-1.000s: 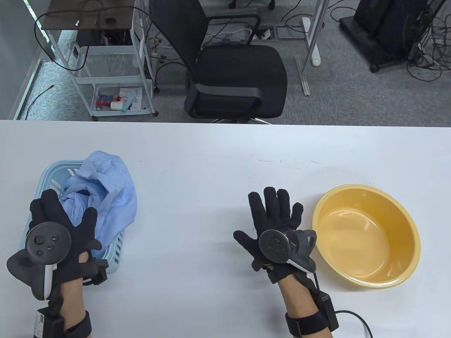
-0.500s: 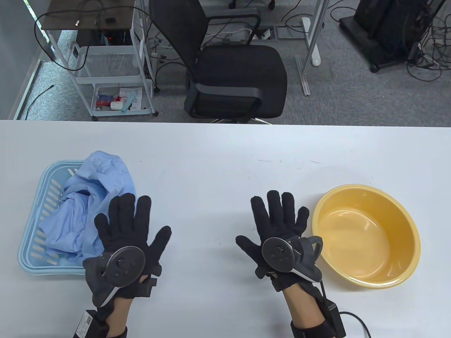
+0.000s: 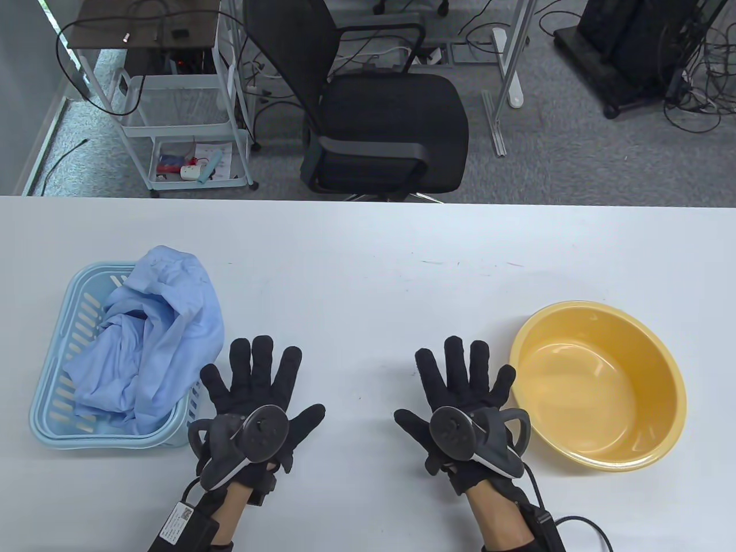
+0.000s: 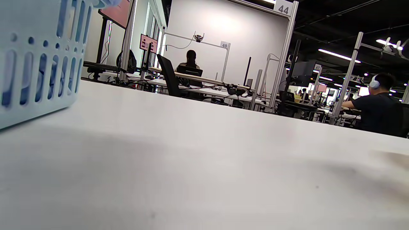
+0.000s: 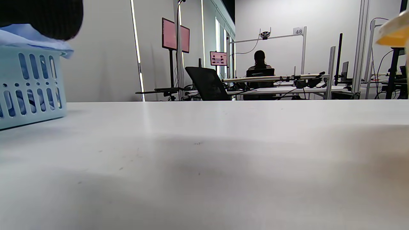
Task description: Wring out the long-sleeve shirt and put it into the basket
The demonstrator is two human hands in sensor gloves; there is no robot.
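Table view shows the left hand (image 3: pixel 253 397) and right hand (image 3: pixel 463 397) flat on the white table (image 3: pixel 368 241), fingers spread wide, holding nothing; the blue shirt (image 3: pixel 155 339) lies crumpled in the basket (image 3: pixel 57 368), just left of the left hand's fingers.

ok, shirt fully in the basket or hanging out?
Mostly in. The light blue shirt lies crumpled inside the basket, with one fold draped over its right rim. Neither hand touches it.

Slotted blue basket (image 4: pixel 35 60) at left on white table (image 4: pixel 204 159).
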